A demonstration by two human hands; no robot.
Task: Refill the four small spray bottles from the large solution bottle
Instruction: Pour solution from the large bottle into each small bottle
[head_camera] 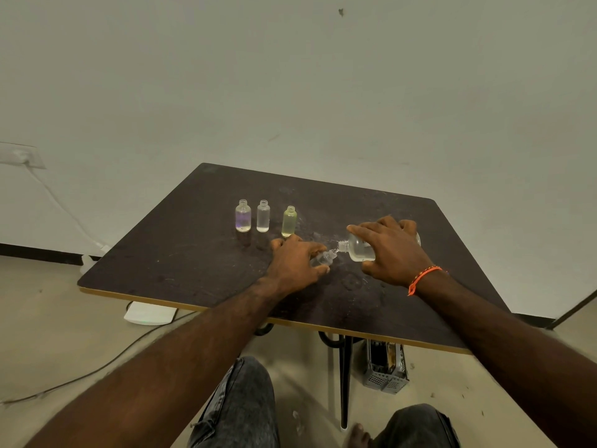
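Currently, item in hand: you are pouring, with your right hand (392, 250) wrapped over the large solution bottle (357, 248), tipping it almost flat so its threaded neck is pointing toward nine o'clock, while your left hand (297, 261) is closed around a small clear bottle (323, 257), leaning its open mouth up to meet that neck; the two mouths are sitting just beside each other, and whether they are touching cannot be told. Judged stage: this looks like the fourth small bottle, since three others are standing uncapped in a row at about eleven o'clock from your left hand, namely a purple-tinted bottle (243, 218), a frosted bottle (263, 218) and a yellow-green bottle (289, 223), the last just beside your knuckles; their fill levels are hard to read. Materials: all bottles are appearing as smooth, round-shouldered, translucent cylinders with ridged screw necks, probably slippery when wet. Next move, as a judgement: you are needing a steady tilt and close alignment, because both openings are narrow and the dark table (193, 253), matte and scuffed, is already showing pale wet-looking marks at twelve o'clock from the pour. No caps or spray heads are showing anywhere.
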